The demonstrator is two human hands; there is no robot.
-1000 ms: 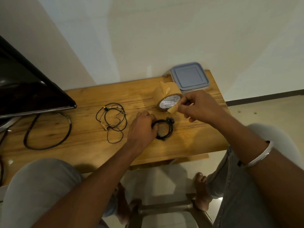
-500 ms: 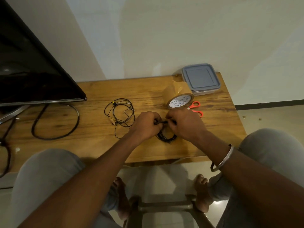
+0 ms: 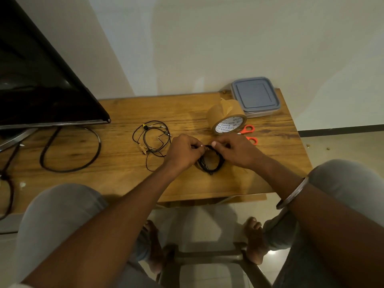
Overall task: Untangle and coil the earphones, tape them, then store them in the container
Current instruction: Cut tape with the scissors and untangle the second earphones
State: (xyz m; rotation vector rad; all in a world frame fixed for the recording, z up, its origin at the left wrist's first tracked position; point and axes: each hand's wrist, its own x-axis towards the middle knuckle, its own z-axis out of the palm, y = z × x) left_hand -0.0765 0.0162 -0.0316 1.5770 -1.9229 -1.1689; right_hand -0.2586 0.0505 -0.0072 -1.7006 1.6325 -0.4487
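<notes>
On the table (image 3: 124, 173), dead center, the left hand (image 3: 184, 149) and right hand (image 3: 236, 150) both pinch the top of the coiled earphones (image 3: 212, 164), fingers hiding that spot. Scissors (image 3: 248, 131) peek out at 2 o'clock, half covered. The lidded container (image 3: 255, 96) sits at 1 o'clock.

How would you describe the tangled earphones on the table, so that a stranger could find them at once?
On the wooden table, look between the black television and the left hand. There lie the tangled earphones, untouched. Their thin wire sprawls in loose loops, unlike the thick cable beside the television and the tight coiled earphones held by that hand and the right hand.
</notes>
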